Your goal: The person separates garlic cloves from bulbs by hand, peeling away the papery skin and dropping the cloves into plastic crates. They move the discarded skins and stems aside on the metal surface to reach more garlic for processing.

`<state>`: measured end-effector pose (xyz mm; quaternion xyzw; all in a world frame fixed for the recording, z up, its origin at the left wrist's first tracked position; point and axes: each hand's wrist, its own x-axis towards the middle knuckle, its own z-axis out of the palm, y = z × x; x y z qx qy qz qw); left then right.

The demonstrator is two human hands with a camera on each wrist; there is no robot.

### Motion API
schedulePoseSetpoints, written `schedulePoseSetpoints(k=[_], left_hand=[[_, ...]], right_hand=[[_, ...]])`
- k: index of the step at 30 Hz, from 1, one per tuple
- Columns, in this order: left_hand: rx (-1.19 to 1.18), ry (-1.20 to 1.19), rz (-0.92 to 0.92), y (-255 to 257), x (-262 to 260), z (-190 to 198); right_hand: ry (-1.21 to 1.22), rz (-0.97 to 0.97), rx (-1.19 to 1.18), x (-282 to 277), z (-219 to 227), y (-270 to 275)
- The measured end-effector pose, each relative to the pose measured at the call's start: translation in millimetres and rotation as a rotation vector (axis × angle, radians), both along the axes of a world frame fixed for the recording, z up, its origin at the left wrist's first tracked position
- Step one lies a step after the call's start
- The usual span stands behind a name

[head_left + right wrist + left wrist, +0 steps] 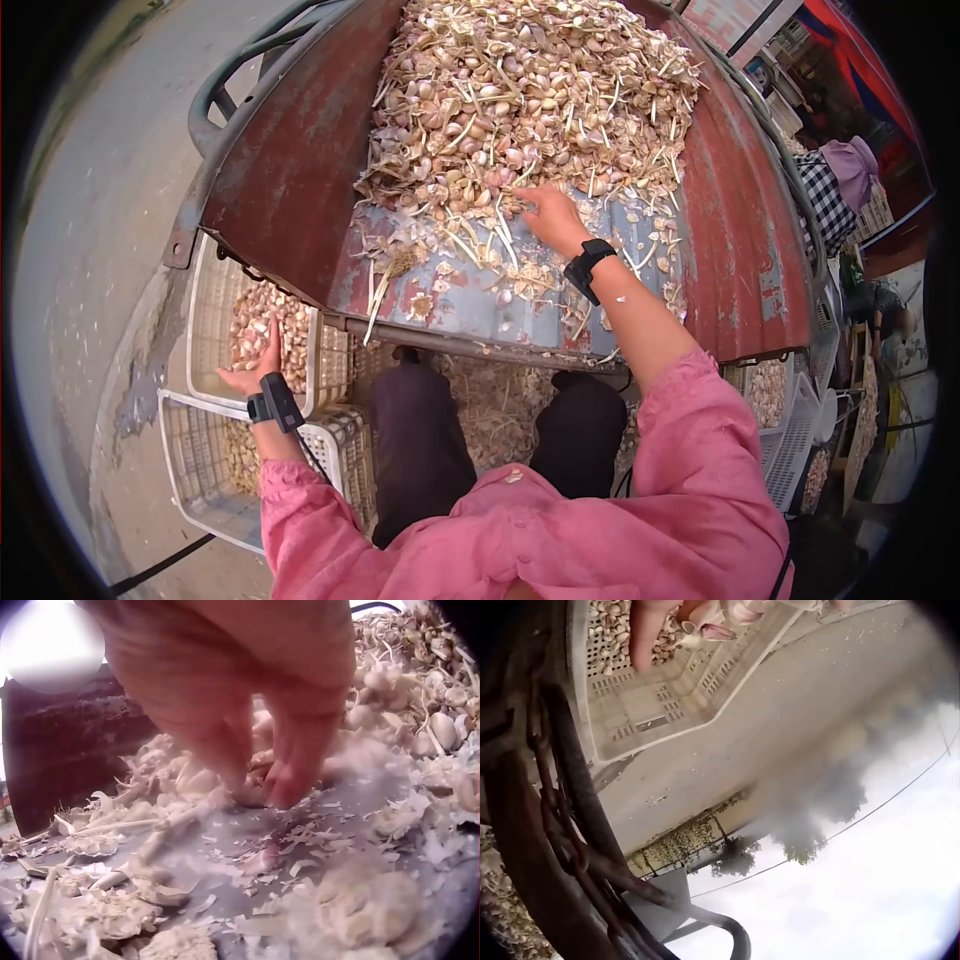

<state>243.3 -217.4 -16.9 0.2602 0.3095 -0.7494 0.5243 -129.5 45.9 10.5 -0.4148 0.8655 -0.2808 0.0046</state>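
Head view: right grip (553,220) touches garlic (520,100); left grip (258,365) above crate (209,315).

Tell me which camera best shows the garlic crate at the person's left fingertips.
The head view: it takes in most of the crate, the garlic inside and the left hand. The left wrist view shows only part, cut off at the top; the right wrist view shows none.
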Motion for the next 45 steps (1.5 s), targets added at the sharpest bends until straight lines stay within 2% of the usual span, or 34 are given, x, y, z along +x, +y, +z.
schedulePoseSetpoints(k=[1, 2, 3, 4, 6, 7, 8, 10, 13, 14, 16, 17, 18, 20, 21, 22, 24, 25, 26, 27, 28, 32, 35, 37, 40, 42, 43, 45], left_hand=[[0.014, -0.093, 0.013, -5.2, 5.5, 4.4], [0.027, -0.184, 0.022, -10.8, 9.6, 4.6], [0.029, -0.184, 0.021, -18.5, 15.0, -3.2], [0.032, -0.262, 0.034, -24.0, 22.5, -13.6], [0.042, -0.336, 0.035, -19.2, 30.6, -30.3], [-0.205, -0.452, -0.065, -5.7, 27.7, -33.2], [-0.452, -0.56, -0.171, 8.7, 20.1, -36.8], [-0.744, -0.605, -0.402, 66.3, -18.9, -3.9], [-0.915, -0.494, -0.767, 144.4, -92.5, 46.3], [-0.96, -0.438, -0.916, 166.5, -114.9, 58.0], [-1.004, -0.381, -1.198, 208.0, -153.2, 79.0], [-1.065, -0.343, -1.247, 224.7, -168.5, 81.8], [-1.125, -0.303, -1.301, 235.9, -180.9, 80.4], [-1.183, -0.238, -1.337, 245.3, -201.5, 74.4], [-1.241, -0.174, -1.359, 248.5, -209.8, 71.0], [-1.24, -0.164, -1.371, 250.7, -215.5, 67.4], [-1.077, -0.056, -1.436, 249.8, -223.3, 60.4], [-0.963, 0.023, -1.497, 244.6, -225.3, 59.0], [-0.96, 0.019, -1.502, 241.9, -225.5, 55.6], [-0.845, 0.036, -1.501, 239.6, -226.4, 51.9], [-0.728, 0.051, -1.496, 238.1, -226.7, 49.2], [-0.628, 0.133, -1.441, 232.2, -227.2, 51.6], [-0.721, 0.14, -1.403, 228.4, -228.4, 52.9], [-0.571, 0.26, -1.366, 227.0, -228.7, 47.5], [-0.489, 0.34, -1.3, 224.2, -231.8, 33.3], [-0.487, 0.312, -1.215, 224.0, -231.5, 21.7], [-0.478, 0.289, -1.144, 223.3, -232.4, 18.9], [-0.391, 0.316, -1.123, 218.9, -238.5, 19.7]], right_hand=[[-0.002, 0.005, 0.001, -5.7, -5.9, -5.3], [0.003, 0.057, 0.103, -12.0, -11.3, -9.4], [0.009, 0.108, 0.206, -16.5, -14.0, -11.8], [0.004, 0.104, 0.212, -13.4, -9.2, -9.5], [-0.739, -0.081, 0.086, -6.5, 2.4, 7.9], [-0.992, -0.046, -0.175, 0.0, 5.9, 22.1], [-0.987, -0.065, -0.172, 7.8, 9.2, 36.2], [-1.212, 0.028, -0.344, 33.5, 41.7, 59.0], [-1.269, -0.026, -0.413, 64.2, 66.8, 73.5], [-1.263, -0.029, -0.421, 70.5, 66.9, 77.5], [-1.246, -0.009, -0.628, 83.9, 66.2, 86.8], [-1.25, -0.105, -0.664, 88.7, 68.9, 88.3], [-1.248, -0.114, -0.67, 87.6, 68.7, 91.1], [-1.038, -0.142, -0.522, 84.5, 67.3, 98.5], [-0.916, -0.219, -0.485, 85.1, 70.1, 98.6], [-0.914, -0.232, -0.487, 82.1, 67.8, 102.4], [-0.597, -0.195, -0.346, 75.1, 61.8, 106.9], [-0.603, -0.202, -0.345, 73.4, 62.2, 108.1], [-0.753, -0.276, -0.454, 71.4, 65.9, 107.9], [-0.9, -0.349, -0.564, 68.7, 67.7, 108.4], [-0.904, -0.349, -0.566, 66.3, 65.9, 111.3], [-0.902, -0.378, -0.495, 54.4, 61.4, 122.9], [-0.745, -0.288, -0.253, 39.7, 61.7, 121.0], [-0.733, -0.268, -0.188, 20.4, 60.4, 110.9], [-0.604, -0.224, -0.079, -18.4, 52.6, 80.8], [-0.353, -0.222, 0.054, -42.0, 39.0, 50.3], [-0.352, -0.215, 0.052, -51.1, 25.1, 34.7], [-0.126, -0.074, 0.014, -58.7, 0.9, 11.0]])
